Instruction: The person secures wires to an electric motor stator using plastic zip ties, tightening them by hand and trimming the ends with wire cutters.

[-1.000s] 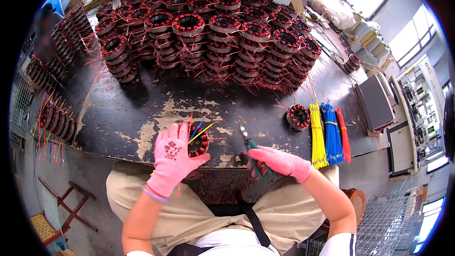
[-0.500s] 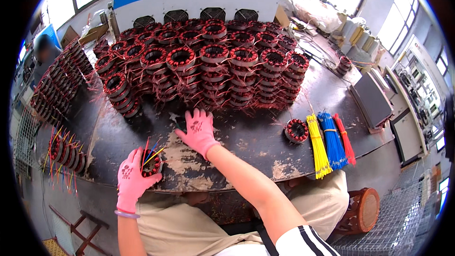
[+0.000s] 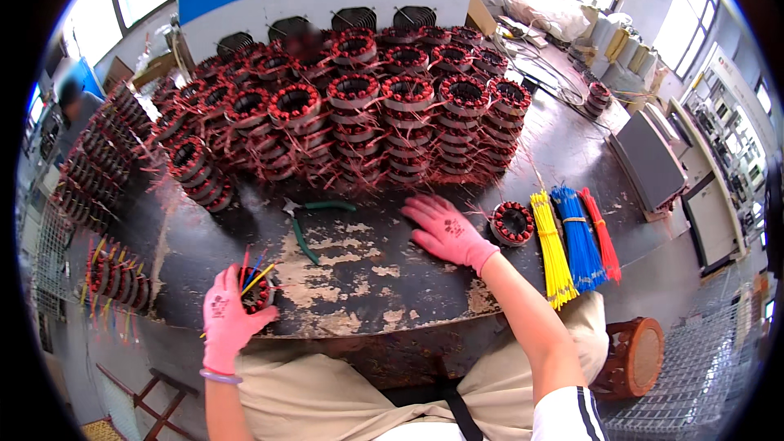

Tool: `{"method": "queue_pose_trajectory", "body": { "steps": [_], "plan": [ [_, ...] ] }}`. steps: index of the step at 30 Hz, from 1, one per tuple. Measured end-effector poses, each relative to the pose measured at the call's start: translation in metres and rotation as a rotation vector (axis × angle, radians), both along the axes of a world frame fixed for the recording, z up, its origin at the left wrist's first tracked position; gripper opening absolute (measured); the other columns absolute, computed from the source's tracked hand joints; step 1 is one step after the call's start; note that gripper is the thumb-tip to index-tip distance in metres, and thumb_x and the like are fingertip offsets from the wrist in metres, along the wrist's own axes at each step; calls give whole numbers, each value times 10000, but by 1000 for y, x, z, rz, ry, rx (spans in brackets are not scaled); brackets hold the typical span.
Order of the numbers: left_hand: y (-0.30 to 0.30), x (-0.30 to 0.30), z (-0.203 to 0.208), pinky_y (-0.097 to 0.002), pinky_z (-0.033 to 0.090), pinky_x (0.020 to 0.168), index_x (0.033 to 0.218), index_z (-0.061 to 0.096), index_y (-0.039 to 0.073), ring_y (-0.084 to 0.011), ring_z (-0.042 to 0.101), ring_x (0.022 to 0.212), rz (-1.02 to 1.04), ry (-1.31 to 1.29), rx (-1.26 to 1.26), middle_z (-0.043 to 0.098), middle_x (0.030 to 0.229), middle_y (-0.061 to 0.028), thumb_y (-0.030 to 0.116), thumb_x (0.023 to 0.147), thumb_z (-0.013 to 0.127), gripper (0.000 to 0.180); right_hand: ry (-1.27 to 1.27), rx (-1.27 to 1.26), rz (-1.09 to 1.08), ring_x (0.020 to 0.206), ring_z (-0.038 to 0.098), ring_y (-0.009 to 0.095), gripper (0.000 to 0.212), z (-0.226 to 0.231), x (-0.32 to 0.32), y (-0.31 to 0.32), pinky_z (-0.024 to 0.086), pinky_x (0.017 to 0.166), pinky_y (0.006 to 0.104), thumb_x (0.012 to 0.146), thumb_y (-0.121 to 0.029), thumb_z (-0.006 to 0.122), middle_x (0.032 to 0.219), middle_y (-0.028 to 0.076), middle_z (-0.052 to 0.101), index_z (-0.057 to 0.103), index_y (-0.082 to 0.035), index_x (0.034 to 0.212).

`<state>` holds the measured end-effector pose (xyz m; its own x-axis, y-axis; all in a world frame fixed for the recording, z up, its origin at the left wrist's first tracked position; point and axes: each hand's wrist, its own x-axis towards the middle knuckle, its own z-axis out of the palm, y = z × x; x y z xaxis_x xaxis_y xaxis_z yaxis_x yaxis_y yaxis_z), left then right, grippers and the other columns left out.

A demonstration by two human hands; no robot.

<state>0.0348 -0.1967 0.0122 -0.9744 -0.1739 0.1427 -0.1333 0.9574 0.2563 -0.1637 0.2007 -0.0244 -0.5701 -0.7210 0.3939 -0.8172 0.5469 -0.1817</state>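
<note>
My left hand [image 3: 227,316], in a pink glove, is closed round a motor stator [image 3: 260,296] at the front left of the table. Red, blue and yellow wires stick up from that stator's ring. My right hand [image 3: 449,231], gloved alike, is stretched out flat over the dark tabletop with nothing in it. Just right of its fingers and wrist lies a single stator [image 3: 513,224] with red windings. Between my hands, farther back, cutting pliers [image 3: 304,233] with green handles rest with their handles spread.
Tall stacks of stators [image 3: 355,126] fill the back of the worn table [image 3: 384,278]. At the right lie bundles of yellow wires [image 3: 553,253], blue wires [image 3: 578,241] and red wires [image 3: 600,233]. Wired stators [image 3: 118,278] stand in a row at far left. A person [image 3: 77,110] is beyond.
My right hand has moved right, away from the pliers, which now show in full. My left hand stays at the wired stator. The view has shifted slightly.
</note>
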Motion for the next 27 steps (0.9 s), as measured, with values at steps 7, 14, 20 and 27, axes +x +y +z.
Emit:
{"method": "queue_pose_trajectory", "body": {
  "steps": [7, 14, 20, 27],
  "plan": [
    [-19, 25, 16, -459, 461, 1037, 1379, 511, -42, -380, 589, 1183, 16, 109, 75, 606, 1263, -212, 504, 648, 876, 983, -136, -168, 38, 1249, 568, 350, 358, 7, 95, -30, 381, 1134, 524, 880, -216, 674, 1280, 155, 653, 659, -34, 1188],
    [-151, 94, 141, -395, 416, 1131, 1465, 452, -35, -328, 537, 1318, 293, 412, -5, 535, 1433, -212, 435, 662, 902, 1033, -202, -129, 23, 1307, 504, 360, 423, -4, 116, -22, 325, 1170, 533, 822, -208, 708, 1330, 138, 597, 629, -51, 1207],
    [-276, 102, 158, -382, 356, 1178, 1507, 408, -34, -310, 470, 1402, 489, 288, 101, 488, 1504, -207, 497, 638, 889, 1127, -198, -128, 24, 1297, 507, 364, 423, -7, 112, -23, 327, 1169, 540, 800, -195, 715, 1320, 132, 596, 629, -62, 1192],
    [-315, 74, 137, -378, 345, 1184, 1528, 414, 34, -321, 439, 1424, 478, 200, 141, 472, 1526, -186, 506, 631, 889, 1120, -188, -129, 16, 1290, 513, 355, 422, -6, 111, -24, 332, 1164, 536, 792, -199, 719, 1303, 121, 607, 635, -64, 1184]
  ]
}}
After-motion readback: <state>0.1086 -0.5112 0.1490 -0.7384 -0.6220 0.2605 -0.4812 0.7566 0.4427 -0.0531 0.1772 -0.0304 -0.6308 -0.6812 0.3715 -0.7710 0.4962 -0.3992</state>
